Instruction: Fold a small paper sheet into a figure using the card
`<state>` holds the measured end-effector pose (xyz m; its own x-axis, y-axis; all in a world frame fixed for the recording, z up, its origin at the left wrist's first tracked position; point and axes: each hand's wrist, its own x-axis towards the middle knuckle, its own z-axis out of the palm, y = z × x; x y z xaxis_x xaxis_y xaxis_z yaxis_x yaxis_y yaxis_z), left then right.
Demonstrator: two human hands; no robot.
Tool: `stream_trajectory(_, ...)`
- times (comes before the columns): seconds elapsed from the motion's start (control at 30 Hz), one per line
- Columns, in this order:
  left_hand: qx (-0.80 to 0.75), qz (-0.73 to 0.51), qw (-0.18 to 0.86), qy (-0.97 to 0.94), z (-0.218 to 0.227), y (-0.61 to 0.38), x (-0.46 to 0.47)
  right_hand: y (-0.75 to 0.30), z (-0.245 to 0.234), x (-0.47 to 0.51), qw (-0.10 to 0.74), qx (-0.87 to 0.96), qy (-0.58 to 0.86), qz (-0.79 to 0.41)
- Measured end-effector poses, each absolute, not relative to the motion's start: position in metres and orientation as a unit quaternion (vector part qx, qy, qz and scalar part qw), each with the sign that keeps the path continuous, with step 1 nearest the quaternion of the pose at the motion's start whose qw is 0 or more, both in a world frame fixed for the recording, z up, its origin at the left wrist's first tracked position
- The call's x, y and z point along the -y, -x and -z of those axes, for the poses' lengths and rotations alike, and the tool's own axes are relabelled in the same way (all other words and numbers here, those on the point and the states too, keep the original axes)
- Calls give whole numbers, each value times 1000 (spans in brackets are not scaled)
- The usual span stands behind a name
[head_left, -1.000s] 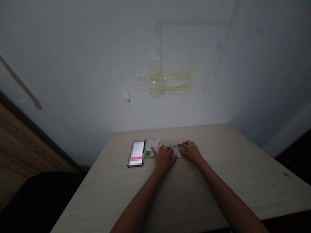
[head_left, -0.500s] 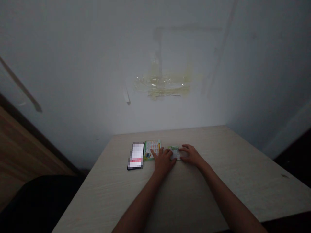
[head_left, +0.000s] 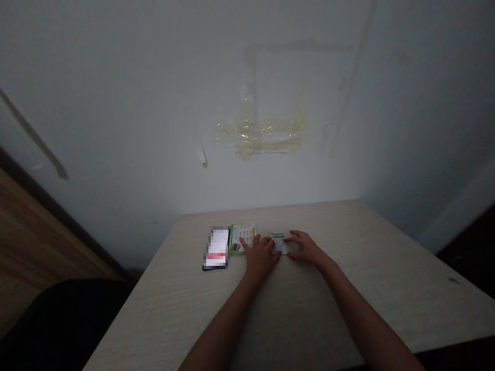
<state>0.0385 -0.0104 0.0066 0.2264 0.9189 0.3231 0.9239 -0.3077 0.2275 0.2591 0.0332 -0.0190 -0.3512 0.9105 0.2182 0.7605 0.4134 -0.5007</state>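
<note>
A small white card with a green top band (head_left: 279, 244) lies flat on the table between my hands; its left part is hidden. My left hand (head_left: 260, 253) rests with fingers spread, its thumb and forefinger at the card's left side. The other left fingers reach over a green-edged printed booklet or flat box (head_left: 242, 234); I cannot tell which. My right hand (head_left: 307, 248) is at the card's right edge, forefinger and thumb apart and curved, the fingertips touching or almost touching it.
A phone with a lit, blurred screen (head_left: 217, 250) lies left of the booklet. The pale wooden table (head_left: 301, 314) meets a wall (head_left: 174, 129) with clear tape on it (head_left: 259, 135). A dark shape (head_left: 65, 319) stands at the lower left, beside a wooden panel (head_left: 23, 221).
Almost nothing differs. Both hands stay at the card, with at most a very slight shift of the right fingers.
</note>
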Motion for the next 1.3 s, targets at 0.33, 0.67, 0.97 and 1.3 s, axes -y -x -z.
stream_trajectory(0.33,587,205,9,784,-5,-39,10,-262,24,-36,276,811,494,-151)
stream_trajectory(0.67,576,222,5,787,-2,-38,8,-250,21,-42,260,796,541,-83)
stream_trajectory(0.97,573,228,0,787,-1,-37,7,-236,7,-37,217,771,597,-42)
stream_trajectory(1.3,584,219,6,782,-3,-40,9,-230,9,-37,201,763,614,-25)
